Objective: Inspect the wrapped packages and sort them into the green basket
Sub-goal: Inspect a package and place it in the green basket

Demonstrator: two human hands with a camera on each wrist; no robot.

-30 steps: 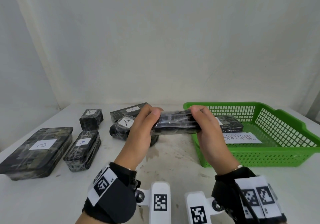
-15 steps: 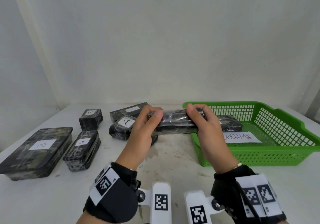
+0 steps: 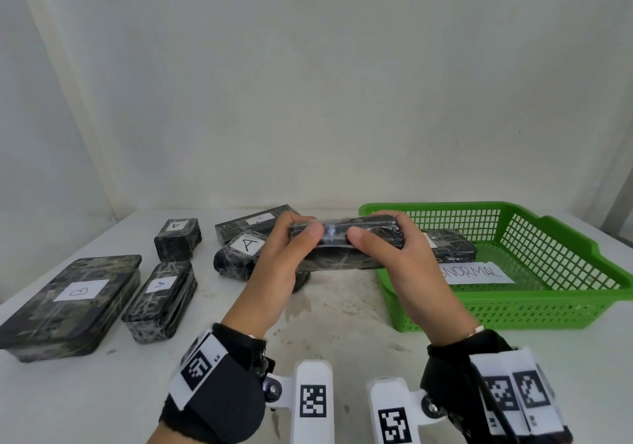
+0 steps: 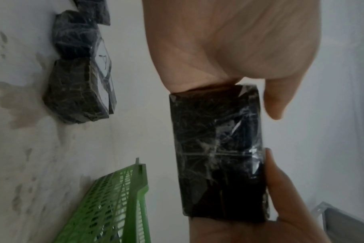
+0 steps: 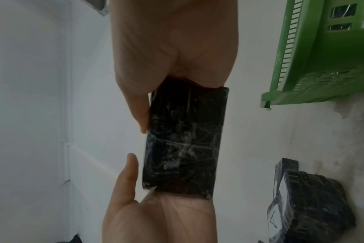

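Note:
Both hands hold one black, film-wrapped package (image 3: 339, 248) in the air above the table, just left of the green basket (image 3: 548, 303). My left hand (image 3: 287, 251) grips its left end, thumb on the near face. My right hand (image 3: 394, 248) grips its right end the same way. In the left wrist view the package (image 4: 216, 152) spans between the two palms, as it does in the right wrist view (image 5: 183, 144). No label shows on its visible faces. Another wrapped package (image 3: 452, 248) lies inside the basket by a paper slip (image 3: 479, 274) reading "NORMAL" after a hidden start.
Wrapped packages lie on the white table at left: a large flat one marked B (image 3: 72, 303), smaller ones marked A (image 3: 161, 299), (image 3: 178, 238), (image 3: 239, 255), and a long one (image 3: 253, 224) at the back. A wall stands close behind the table.
The package has been turned in both hands, its near edge tipping up so a different face shows. Both thumbs have shifted onto the near face. The hands stayed in about the same place.

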